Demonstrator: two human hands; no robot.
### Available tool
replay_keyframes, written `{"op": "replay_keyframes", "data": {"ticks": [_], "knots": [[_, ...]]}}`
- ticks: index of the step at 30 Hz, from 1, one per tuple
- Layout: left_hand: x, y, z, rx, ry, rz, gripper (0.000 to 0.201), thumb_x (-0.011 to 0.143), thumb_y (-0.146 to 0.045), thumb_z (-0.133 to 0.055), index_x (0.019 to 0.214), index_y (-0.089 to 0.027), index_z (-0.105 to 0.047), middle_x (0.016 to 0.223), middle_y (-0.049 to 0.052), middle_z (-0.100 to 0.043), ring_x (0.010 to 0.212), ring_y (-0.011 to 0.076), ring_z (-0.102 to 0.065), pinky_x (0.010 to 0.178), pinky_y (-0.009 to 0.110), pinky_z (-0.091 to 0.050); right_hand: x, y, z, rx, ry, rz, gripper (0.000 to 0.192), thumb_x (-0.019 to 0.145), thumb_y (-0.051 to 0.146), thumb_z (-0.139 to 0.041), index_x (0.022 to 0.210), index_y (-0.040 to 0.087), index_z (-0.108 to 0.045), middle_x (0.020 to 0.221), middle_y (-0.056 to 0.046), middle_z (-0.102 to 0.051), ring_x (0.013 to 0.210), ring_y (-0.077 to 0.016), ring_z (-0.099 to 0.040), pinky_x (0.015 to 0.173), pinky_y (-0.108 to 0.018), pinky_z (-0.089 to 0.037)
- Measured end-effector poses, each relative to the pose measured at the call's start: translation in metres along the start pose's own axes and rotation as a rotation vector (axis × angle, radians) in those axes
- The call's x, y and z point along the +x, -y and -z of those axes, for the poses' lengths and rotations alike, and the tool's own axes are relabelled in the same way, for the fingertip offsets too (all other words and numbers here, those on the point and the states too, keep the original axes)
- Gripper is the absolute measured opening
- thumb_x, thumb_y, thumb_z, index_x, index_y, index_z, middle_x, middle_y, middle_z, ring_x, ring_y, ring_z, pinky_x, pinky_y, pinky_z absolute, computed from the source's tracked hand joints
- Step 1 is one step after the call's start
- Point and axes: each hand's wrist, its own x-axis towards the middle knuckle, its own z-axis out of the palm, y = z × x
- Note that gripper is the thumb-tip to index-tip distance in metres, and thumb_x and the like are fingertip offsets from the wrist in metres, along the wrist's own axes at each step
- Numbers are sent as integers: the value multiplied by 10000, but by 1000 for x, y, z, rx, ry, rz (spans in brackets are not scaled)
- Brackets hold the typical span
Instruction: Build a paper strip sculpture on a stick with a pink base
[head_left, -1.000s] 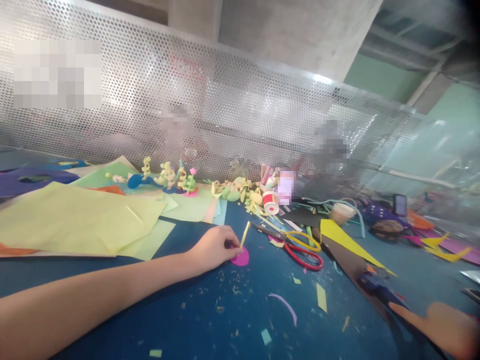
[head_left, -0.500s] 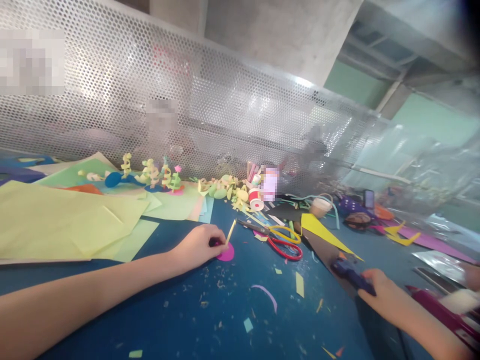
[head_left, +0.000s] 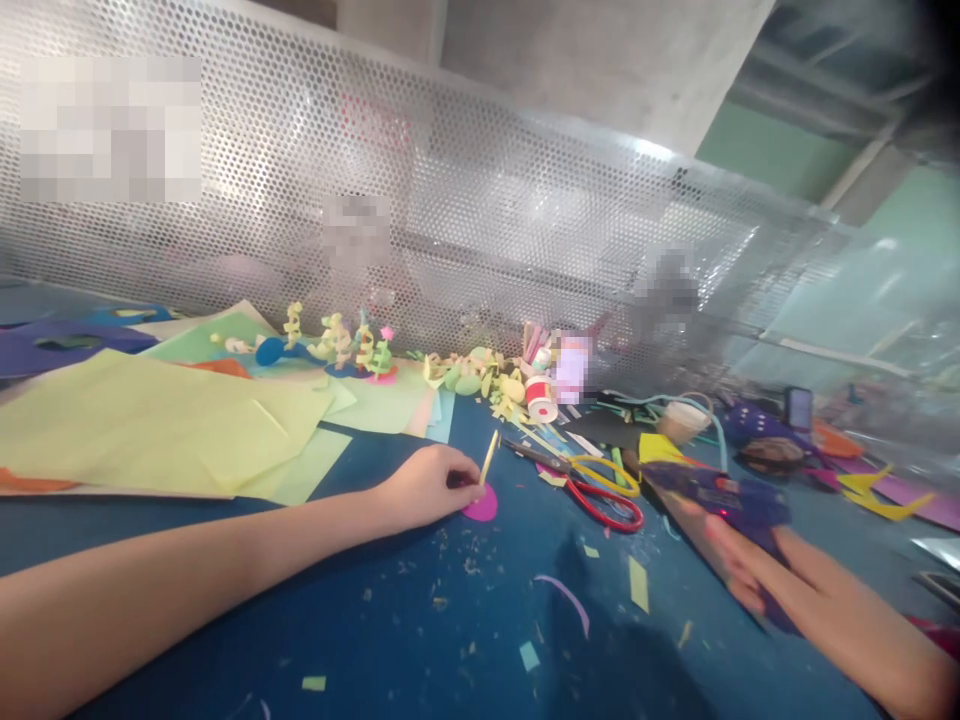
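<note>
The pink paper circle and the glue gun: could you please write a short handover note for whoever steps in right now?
Left hand: pinches a yellow paper strip upright on the pink paper circle, which lies flat on the blue table.
Right hand: grips a dark glue gun in the air, apart from the circle.
Done: strip stood on the circle.
Left: no glue visible at the joint. Scissors lie beside it.

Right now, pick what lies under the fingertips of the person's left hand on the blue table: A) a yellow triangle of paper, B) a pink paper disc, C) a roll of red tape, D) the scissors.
B: the left hand presses on a pink paper disc and holds a thin yellow strip upright on it; the scissors lie apart to the right.
</note>
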Motion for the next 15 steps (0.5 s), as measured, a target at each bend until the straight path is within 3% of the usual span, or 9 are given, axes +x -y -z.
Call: {"op": "replay_keyframes", "data": {"ticks": [1,3,7,15], "knots": [[0,1,0,-14,6,10,172,787,-303,-536,781,-197,-672,810,5,-676,734,164,-601,677,247,-430,-3,17,-4,177,140,21,493,792,654,-359,813,205,-561,576,-23,-539,488,-174,-540,486,-275,-457],[0,2,0,-44,8,39,192,802,-320,-516,785,-190,-657,800,8,-669,717,162,-598,658,244,-428,-6,49,-15,337,296,22,501,799,661,-371,793,199,-563,584,-15,-516,495,-154,-510,458,-252,-420],[1,4,-2,-37,-29,65,215,837,-329,-460,750,-184,-592,719,-1,-622,661,148,-560,606,239,-402,-4,93,-35,229,429,157,482,818,645,-379,786,222,-609,667,-25,-573,587,-157,-542,494,-236,-412],[1,6,-2,-11,-84,76,191,877,-326,-392,778,-199,-495,661,-31,-539,605,127,-493,558,232,-353,12,115,-52,104,528,254,488,860,624,-327,689,212,-524,651,23,-513,605,-134,-494,588,-251,-394]]}}
